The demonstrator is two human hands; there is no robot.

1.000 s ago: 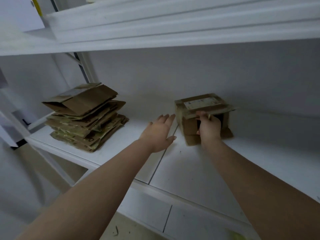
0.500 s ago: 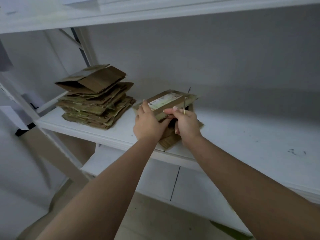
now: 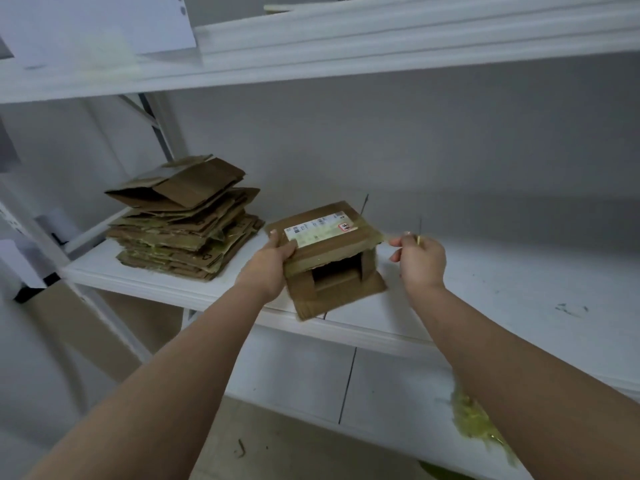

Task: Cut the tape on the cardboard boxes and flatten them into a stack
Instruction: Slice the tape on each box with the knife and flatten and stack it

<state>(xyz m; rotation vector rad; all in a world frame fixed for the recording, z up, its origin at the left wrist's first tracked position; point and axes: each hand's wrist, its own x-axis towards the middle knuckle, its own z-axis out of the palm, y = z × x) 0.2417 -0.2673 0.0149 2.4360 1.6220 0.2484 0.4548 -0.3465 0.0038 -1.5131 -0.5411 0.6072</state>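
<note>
A white shelf [image 3: 519,299] is running across the middle of the frame, with dark scuff marks [image 3: 568,309] showing at its right. Another shelf [image 3: 346,57] is sitting above, a white sheet [image 3: 104,26] lying at upper left. Yellow-green scraps [image 3: 474,417] are lying at lower right.

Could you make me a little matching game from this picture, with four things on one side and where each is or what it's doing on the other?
Things:
1. left hand
2. right hand
3. stack of flattened boxes
4. white label

States:
A. lies at the left end of the shelf
B. pinches a thin blade, clear of the box
C. stuck on top of the box
D. grips the box's left edge

Pairs: 1-D, 2-B, 3-A, 4-C
</note>
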